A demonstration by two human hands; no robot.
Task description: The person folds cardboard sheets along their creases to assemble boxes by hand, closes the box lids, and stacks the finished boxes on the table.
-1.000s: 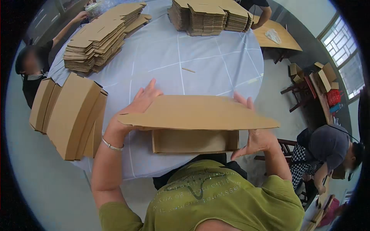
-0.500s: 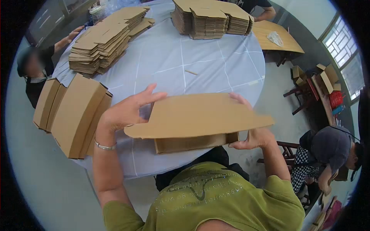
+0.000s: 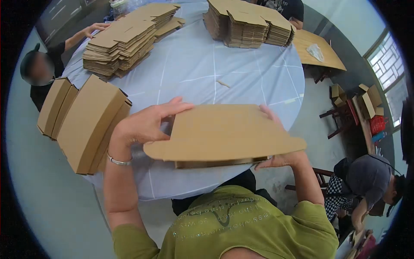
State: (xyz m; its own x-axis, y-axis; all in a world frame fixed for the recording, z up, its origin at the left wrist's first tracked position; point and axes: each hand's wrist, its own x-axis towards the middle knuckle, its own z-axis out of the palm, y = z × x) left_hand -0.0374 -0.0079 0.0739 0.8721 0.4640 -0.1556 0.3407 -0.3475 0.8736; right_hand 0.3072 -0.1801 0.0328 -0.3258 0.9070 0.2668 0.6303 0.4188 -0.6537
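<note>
In front of me at the near edge of the table is a cardboard box point(image 3: 228, 129), its wide lid flap lying partly lowered over the tray-like body. A narrow strip of the body shows under the lid's front edge. My left hand point(image 3: 148, 121) grips the left side, fingers over the back corner and thumb by the lid's left end. My right hand point(image 3: 284, 160) holds the right side, thumb beneath the lid's front corner and fingertips at the back right edge; the lid hides part of it.
Folded boxes point(image 3: 92, 125) stand at the table's left edge. Two stacks of flat cardboard point(image 3: 123, 39) and cardboard blanks point(image 3: 246, 28) lie farther back. A small scrap point(image 3: 223, 83) rests on the white-blue tablecloth point(image 3: 189, 64). Other people are at left, back and right.
The lid has come down, narrowing the gap at the front of the box. Both hands stay on its sides. The view has shifted slightly.
</note>
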